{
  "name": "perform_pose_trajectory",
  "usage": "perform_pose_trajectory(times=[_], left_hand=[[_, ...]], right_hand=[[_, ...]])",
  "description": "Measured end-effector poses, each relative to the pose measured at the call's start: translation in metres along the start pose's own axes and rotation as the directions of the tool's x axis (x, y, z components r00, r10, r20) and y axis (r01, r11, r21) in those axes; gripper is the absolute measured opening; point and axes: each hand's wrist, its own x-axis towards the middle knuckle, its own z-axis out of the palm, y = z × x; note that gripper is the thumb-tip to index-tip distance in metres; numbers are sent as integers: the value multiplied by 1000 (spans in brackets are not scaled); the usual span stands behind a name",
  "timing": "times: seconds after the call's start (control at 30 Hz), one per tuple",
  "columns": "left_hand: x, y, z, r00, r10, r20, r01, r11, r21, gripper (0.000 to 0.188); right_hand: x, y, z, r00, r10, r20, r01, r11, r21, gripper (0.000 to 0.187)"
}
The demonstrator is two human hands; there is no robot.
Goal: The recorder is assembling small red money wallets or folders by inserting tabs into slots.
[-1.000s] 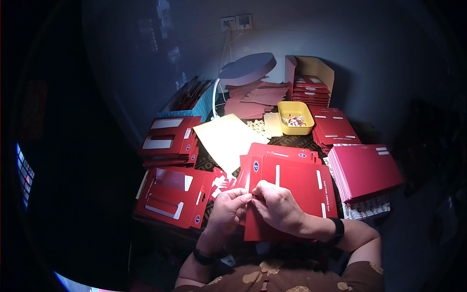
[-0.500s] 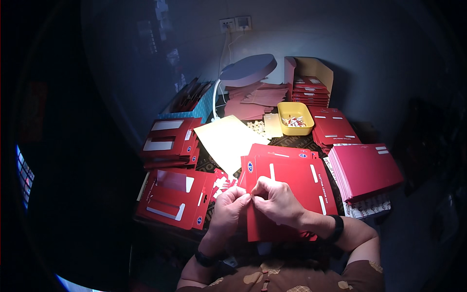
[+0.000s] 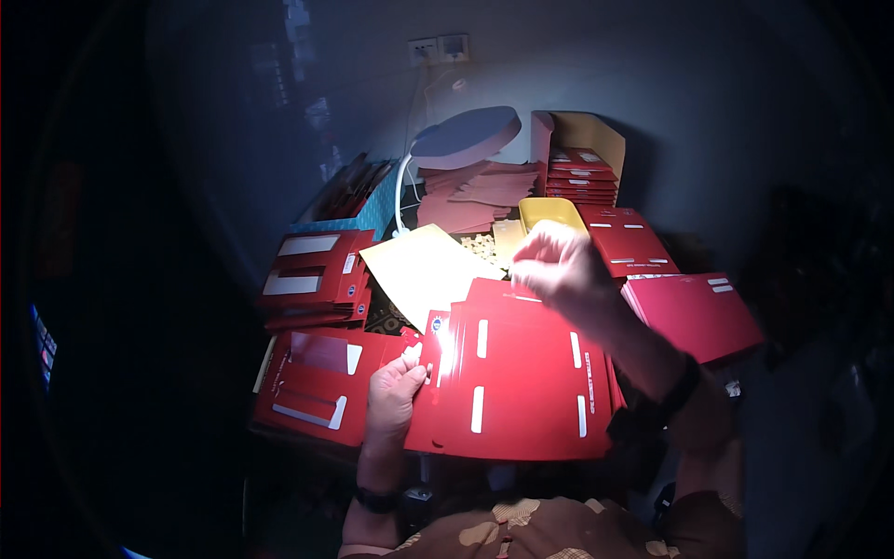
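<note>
Red card sheet: I see a flat red card sheet (image 3: 521, 382) with white slots lying in front of me on the counter (image 3: 382, 321), between my two hands and on top of more red sheets.
Left hand: my left hand (image 3: 396, 391) grips the sheet's left edge, fingers curled over it, thumb on top.
Right hand: my right hand (image 3: 554, 270) is raised over the sheet's far edge, just in front of the yellow tray (image 3: 549, 212); it is blurred, fingers bunched, and I cannot tell whether it holds anything.
Left of the sheet: a red folded box (image 3: 317, 387) with a clear window lies touching my left hand's side; behind it a stack of red boxes (image 3: 312, 279).
Behind the sheet: a cream paper sheet (image 3: 424, 270), and a desk lamp (image 3: 466, 138) further back.
Right of the sheet: a pile of plain red cards (image 3: 694, 312), near my right forearm.
</note>
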Motion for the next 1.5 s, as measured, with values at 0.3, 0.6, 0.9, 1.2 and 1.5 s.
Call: perform_pose_trajectory(times=[0.3,0.6,0.9,1.2,1.5], left_hand=[[-3,4,2,998,-46,50,46,999,3,13],[-11,7,-4,994,-105,28,104,993,52,13],[-11,9,4,989,-144,27,143,989,29,13],[0,20,11,991,-61,121,69,996,-62,15],[-1,36,-3,982,88,166,-82,996,-44,19]], right_hand=[[125,71,-63,998,42,-40,-51,966,-255,5],[174,140,-72,848,341,-405,-499,771,-395,19],[190,176,-87,716,459,-526,-543,840,-7,10],[140,98,-81,873,486,39,-449,833,-323,32],[42,28,-68,554,572,605,-344,819,-460,47]])
